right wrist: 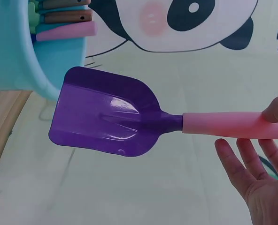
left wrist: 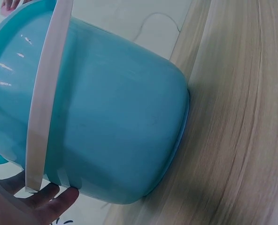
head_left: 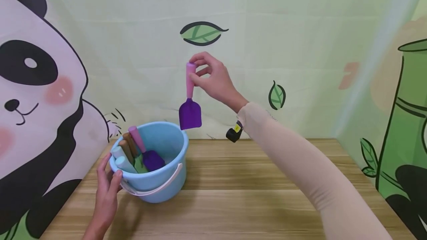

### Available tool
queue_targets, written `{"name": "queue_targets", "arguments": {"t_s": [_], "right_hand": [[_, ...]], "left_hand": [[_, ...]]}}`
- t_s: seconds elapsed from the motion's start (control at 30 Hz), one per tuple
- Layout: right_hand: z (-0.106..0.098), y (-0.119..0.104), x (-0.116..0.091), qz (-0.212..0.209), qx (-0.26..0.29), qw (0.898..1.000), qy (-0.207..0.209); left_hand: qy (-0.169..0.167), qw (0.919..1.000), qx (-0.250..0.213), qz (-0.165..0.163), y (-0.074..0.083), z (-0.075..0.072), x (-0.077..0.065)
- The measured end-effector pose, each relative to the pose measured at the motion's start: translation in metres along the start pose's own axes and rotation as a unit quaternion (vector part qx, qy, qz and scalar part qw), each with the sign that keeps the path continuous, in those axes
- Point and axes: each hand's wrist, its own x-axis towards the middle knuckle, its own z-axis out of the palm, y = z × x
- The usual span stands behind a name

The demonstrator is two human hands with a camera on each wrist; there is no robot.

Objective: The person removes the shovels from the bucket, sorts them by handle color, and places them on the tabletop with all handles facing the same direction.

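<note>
A small toy shovel (head_left: 190, 114) with a purple blade and pink handle hangs blade-down in the air. My right hand (head_left: 216, 79) pinches its handle near the top end, thumb against fingers. In the right wrist view the shovel's blade (right wrist: 108, 112) shows its glossy hollow side. Below and to the left, a light blue bucket (head_left: 163, 186) stands on the table. My left hand (head_left: 107, 188) holds the bucket's left rim, with its thumb in front. Inside lean several tools, among them another purple shovel (head_left: 153, 160) with a pink handle.
The bucket's pale handle (head_left: 163, 186) hangs down its front. Brown handles (head_left: 126, 147) and light blue handles (head_left: 123, 163) lean at the bucket's left rim. A wood-grain table (head_left: 253, 195) reaches back to a printed cloth wall (head_left: 300, 47). A black wrist camera (head_left: 234, 133) hangs by my right sleeve.
</note>
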Motion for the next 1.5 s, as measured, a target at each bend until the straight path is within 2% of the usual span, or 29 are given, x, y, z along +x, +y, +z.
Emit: {"name": "queue_targets", "arguments": {"t_s": [0.13, 0.4, 0.63, 0.8, 1.03, 1.17, 1.5], "right_hand": [[-0.017, 0.007, -0.006, -0.006, -0.005, 1.0, 0.023], [-0.047, 0.02, -0.021, 0.022, -0.018, 0.998, 0.051], [-0.075, 0.056, -0.026, 0.037, -0.01, 0.997, 0.065], [-0.092, 0.069, -0.031, 0.039, -0.007, 0.997, 0.068], [-0.114, 0.073, -0.041, 0.043, -0.026, 0.996, 0.071], [-0.127, 0.075, -0.045, 0.056, -0.039, 0.995, 0.076], [-0.157, 0.089, -0.062, 0.097, -0.095, 0.988, 0.068]], "left_hand": [[-0.001, 1.0, 0.002, -0.001, -0.001, -0.001, 0.0], [0.004, 1.0, -0.002, 0.002, -0.001, -0.001, -0.002], [0.001, 0.9999, -0.011, 0.003, 0.0, 0.0, -0.003], [0.003, 0.9999, -0.008, 0.006, 0.0, 0.001, -0.003], [-0.001, 0.9998, -0.019, -0.004, 0.0, 0.0, -0.003], [-0.004, 0.9999, -0.01, -0.009, 0.0, -0.001, -0.002], [0.004, 0.9991, -0.041, 0.007, 0.002, 0.002, -0.005]]}}
